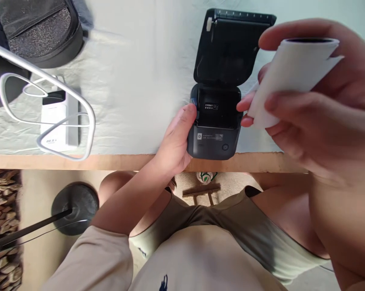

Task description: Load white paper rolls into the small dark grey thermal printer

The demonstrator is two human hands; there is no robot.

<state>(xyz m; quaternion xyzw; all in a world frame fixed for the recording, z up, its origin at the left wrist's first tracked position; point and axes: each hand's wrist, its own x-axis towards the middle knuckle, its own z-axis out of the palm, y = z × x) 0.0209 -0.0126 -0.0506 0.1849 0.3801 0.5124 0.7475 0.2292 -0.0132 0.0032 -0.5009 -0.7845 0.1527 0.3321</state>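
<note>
A small dark grey label printer [214, 139] sits at the near edge of the table with its lid [227, 48] swung open and its paper bay [217, 109] showing. My left hand [175, 139] grips the printer's left side. My right hand [318, 105] is raised close to the camera at the right and holds a white paper roll [291, 79], its dark hollow core at the top and a loose paper end sticking out. The roll is above and to the right of the open bay.
A white cloth [140, 81] covers the table, whose wooden edge [110, 161] runs across the middle. A white power bank [59, 121] with looped white cables [49, 121] lies at left, a black bag [40, 28] at the far left corner. A round black stand base [75, 206] is on the floor.
</note>
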